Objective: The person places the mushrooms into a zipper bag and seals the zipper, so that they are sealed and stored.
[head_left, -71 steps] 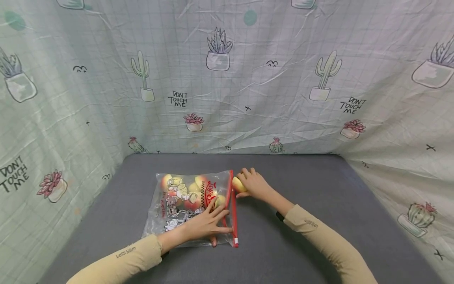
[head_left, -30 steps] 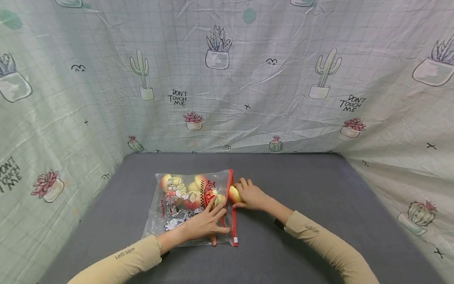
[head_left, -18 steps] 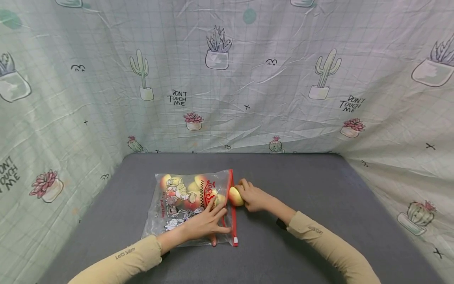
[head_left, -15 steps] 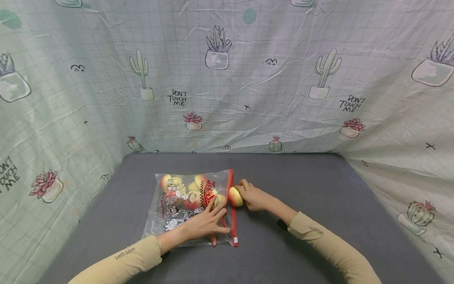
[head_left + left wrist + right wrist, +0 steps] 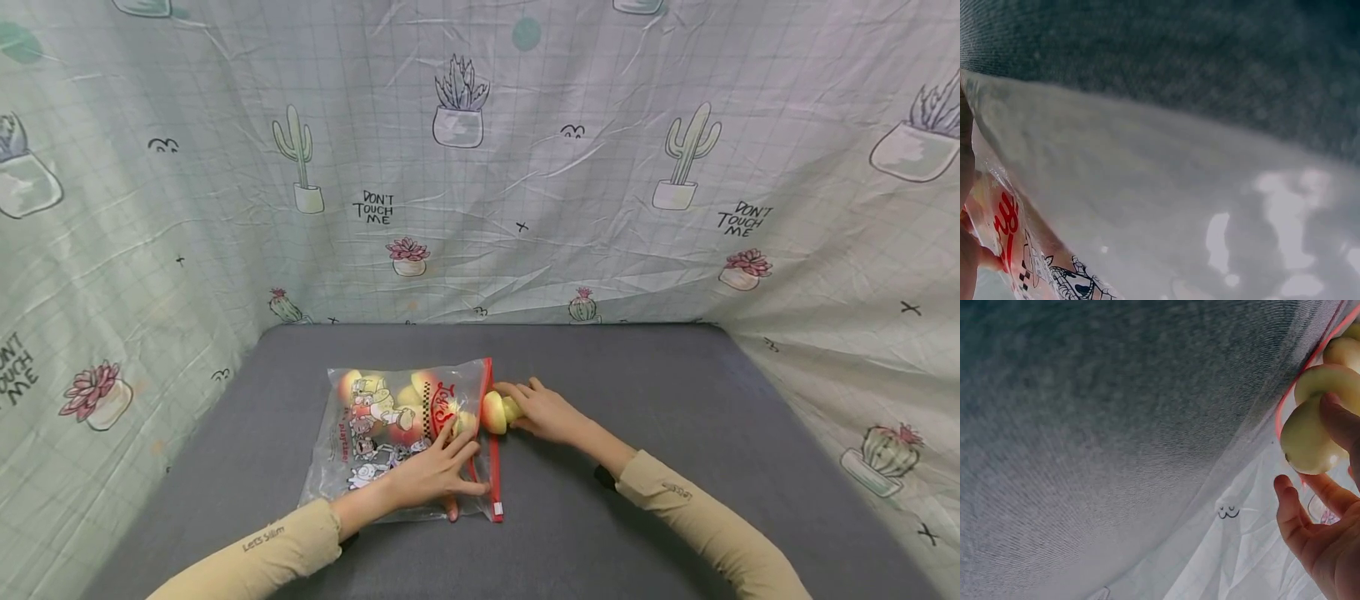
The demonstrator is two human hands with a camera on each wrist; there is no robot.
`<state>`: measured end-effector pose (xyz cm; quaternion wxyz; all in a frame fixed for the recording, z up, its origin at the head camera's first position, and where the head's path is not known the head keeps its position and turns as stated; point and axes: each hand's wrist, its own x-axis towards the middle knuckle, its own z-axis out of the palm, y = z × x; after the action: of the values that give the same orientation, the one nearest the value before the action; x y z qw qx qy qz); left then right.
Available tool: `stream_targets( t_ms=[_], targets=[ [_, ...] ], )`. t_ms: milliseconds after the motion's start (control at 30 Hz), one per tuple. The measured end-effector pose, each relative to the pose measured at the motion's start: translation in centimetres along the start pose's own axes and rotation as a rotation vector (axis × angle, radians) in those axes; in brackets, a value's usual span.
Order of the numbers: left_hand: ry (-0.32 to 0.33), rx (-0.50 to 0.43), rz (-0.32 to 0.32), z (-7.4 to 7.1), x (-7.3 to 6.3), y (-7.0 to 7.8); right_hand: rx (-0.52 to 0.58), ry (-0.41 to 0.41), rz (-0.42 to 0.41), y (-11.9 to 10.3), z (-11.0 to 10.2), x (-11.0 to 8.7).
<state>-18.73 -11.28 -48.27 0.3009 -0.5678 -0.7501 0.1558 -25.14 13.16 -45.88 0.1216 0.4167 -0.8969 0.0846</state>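
A clear zip bag (image 5: 322, 467) with red print and a red slider edge lies on its side, holding several yellow-and-red round fruits (image 5: 405, 425). My left hand (image 5: 431, 475) rests on the bag near its mouth, fingers spread. At the mouth, to the right, sits a yellow-red fruit (image 5: 493, 412). Just right of that one, my right hand (image 5: 551, 415) grips a yellow fruit (image 5: 512, 409) between thumb and fingers. The right wrist view shows the thumb (image 5: 1340, 424) over this smooth yellow-green fruit (image 5: 1311, 440), with another fruit (image 5: 1322, 381) close behind it.
The bag lies on a grey cloth-covered table (image 5: 637, 517). A white slider tab (image 5: 498, 507) sits at the near end of the red zip. Cactus-printed curtains (image 5: 480, 183) hang behind the table and along both sides.
The fruit at the bag's mouth has moved nearer and slightly left. My right hand has shifted a little right since half a second ago, and a second fruit now shows in it. The left hand stays put.
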Motion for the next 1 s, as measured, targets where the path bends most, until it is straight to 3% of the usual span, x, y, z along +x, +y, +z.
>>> stream_targets(
  t_ms=[300,1000],
  targets=[
    [0.000,-0.001,0.011,0.0,-0.1,0.2,0.094,-0.020,0.008,0.0,0.5,-0.2],
    [-0.013,-0.013,0.022,-0.1,-0.1,0.0,0.081,0.019,0.037,0.2,1.2,2.2]
  ],
)
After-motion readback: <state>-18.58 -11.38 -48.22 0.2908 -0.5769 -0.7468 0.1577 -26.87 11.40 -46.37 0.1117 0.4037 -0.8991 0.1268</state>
